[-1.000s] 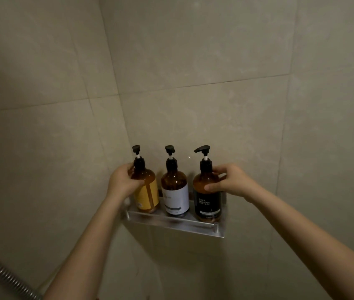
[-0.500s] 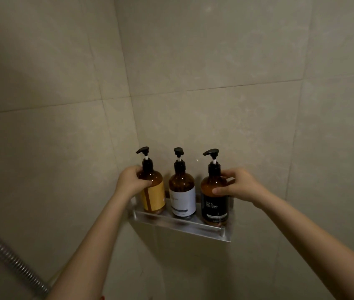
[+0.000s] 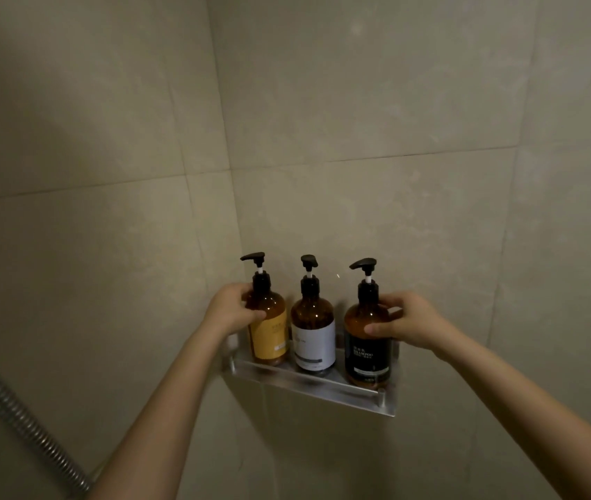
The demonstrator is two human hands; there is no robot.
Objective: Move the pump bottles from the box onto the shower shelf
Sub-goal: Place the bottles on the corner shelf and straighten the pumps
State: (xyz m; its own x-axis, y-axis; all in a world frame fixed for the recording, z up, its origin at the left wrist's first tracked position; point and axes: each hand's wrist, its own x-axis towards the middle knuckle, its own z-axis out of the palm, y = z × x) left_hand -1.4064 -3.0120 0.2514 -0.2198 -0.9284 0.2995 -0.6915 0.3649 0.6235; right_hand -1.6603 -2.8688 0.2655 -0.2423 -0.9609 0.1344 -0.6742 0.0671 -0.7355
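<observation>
Three pump bottles stand upright in a row on the shower shelf [image 3: 308, 386]. The left hand [image 3: 227, 312] has its grip wrapped round the yellow-labelled bottle [image 3: 268, 335]; the right hand [image 3: 413, 324] grips the black-labelled bottle [image 3: 368, 350]. The white-labelled bottle [image 3: 313, 333] between them seems untouched.

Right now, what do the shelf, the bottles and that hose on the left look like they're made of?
Shelf: clear acrylic or glass, frosted at the edge; the wall shows through it, with small metal pegs.
Bottles: amber translucent, glossy highlights; glass or plastic, cannot tell. Black pumps look like plastic, labels like matte paper or film.
Hose: ribbed, silvery, shiny; probably metal.
</observation>
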